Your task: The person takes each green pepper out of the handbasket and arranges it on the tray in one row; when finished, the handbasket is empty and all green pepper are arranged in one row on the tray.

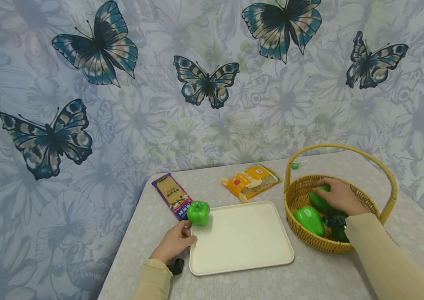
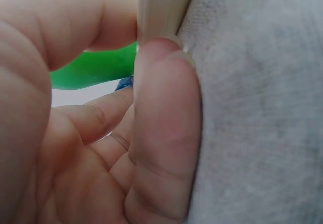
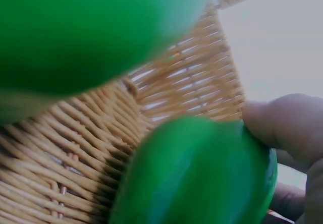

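My right hand (image 1: 341, 196) reaches down into the wicker basket (image 1: 347, 250) and holds a green bell pepper (image 3: 192, 178), thumb and fingers at its end in the right wrist view. Another green pepper (image 1: 309, 221) lies beside it in the basket, and a darker green piece shows partly hidden under my wrist. On the left, my left hand (image 1: 174, 241) pinches the left rim of the cream tray (image 1: 242, 237), its fingers either side of the edge in the left wrist view. A shiny green bell pepper (image 1: 198, 213) sits at the tray's upper left corner.
A purple packet (image 1: 172, 193) lies behind the tray's left corner, and an orange bag (image 1: 252, 182) behind its middle. The basket's tall handle (image 1: 341, 146) arches over my right hand. A small green item (image 1: 295, 166) rests near the wall behind the basket.
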Motion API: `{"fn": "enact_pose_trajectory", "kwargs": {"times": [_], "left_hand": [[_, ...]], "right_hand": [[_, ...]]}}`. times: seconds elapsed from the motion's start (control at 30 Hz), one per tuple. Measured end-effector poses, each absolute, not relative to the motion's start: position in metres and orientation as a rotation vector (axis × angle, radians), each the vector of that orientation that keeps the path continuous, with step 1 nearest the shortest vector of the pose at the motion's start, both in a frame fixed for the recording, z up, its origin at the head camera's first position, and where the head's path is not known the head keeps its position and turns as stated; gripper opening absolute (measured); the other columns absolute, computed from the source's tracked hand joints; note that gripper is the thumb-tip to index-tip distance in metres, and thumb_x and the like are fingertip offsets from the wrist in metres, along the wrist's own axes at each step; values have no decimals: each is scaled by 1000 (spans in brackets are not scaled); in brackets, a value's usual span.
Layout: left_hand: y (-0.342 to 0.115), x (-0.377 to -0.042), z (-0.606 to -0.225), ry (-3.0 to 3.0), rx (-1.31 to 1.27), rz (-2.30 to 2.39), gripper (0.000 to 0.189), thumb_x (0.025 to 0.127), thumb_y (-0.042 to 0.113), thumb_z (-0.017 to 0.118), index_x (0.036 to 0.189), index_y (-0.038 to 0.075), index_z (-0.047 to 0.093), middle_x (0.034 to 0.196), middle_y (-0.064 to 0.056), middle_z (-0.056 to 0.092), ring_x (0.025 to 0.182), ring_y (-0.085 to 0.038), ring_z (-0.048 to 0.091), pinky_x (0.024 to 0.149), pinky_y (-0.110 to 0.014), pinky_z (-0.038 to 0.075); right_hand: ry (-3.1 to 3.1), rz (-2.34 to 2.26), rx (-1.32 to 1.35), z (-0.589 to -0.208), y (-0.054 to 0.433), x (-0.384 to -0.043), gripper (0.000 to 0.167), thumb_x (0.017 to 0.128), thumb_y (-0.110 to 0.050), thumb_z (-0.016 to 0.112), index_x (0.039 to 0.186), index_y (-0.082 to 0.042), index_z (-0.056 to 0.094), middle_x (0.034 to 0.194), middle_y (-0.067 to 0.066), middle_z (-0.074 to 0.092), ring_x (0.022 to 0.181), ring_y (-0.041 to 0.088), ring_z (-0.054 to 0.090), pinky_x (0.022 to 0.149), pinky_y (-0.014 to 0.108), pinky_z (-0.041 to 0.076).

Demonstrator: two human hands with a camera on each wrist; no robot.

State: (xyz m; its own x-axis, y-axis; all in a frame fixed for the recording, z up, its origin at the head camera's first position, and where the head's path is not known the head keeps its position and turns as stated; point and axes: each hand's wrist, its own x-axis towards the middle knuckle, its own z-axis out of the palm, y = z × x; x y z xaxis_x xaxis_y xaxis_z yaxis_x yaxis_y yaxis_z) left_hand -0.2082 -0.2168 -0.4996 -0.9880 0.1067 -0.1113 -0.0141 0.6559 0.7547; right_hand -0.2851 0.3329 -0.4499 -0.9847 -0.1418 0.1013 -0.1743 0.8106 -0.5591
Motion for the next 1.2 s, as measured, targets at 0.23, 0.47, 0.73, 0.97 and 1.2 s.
{"fn": "enact_pose_trajectory", "kwargs": {"times": [0.23,0.47,0.73,0.97,1.2], "left_hand": [[-215,-209,-500,2735,84,1238,56,89,24,78,136,3,56,93,-5,60,78,-19,54,65,-33,45],[-215,-208,-498,2731,79,1245,55,90,24,78,136,3,56,93,-5,60,78,-19,54,64,-33,45],[-215,-208,-499,2734,74,1243,55,89,23,78,135,3,57,93,-5,60,78,-19,54,65,-33,45],[-214,-208,-499,2743,75,1237,54,89,23,78,134,3,57,92,-5,60,78,-19,54,65,-32,45],[-215,-208,-499,2741,69,1241,53,89,23,78,134,3,57,93,-5,60,78,-19,54,65,-33,45]], "right_hand": [[-2928,957,281,-450,332,-284,49,105,-40,58,136,-2,61,146,33,50,126,55,51,90,64,48],[-2918,980,277,-450,332,-283,53,105,-45,55,138,-4,60,148,32,47,130,56,47,92,66,46],[-2889,1009,256,-449,332,-282,58,105,-52,51,140,-7,57,153,32,42,134,57,42,98,70,41],[-2858,1040,219,-445,329,-280,60,104,-54,51,140,-7,56,149,31,47,129,54,49,94,65,46],[-2825,1077,172,-444,330,-279,62,102,-57,53,137,-7,55,146,30,48,127,52,52,91,62,48]]}}
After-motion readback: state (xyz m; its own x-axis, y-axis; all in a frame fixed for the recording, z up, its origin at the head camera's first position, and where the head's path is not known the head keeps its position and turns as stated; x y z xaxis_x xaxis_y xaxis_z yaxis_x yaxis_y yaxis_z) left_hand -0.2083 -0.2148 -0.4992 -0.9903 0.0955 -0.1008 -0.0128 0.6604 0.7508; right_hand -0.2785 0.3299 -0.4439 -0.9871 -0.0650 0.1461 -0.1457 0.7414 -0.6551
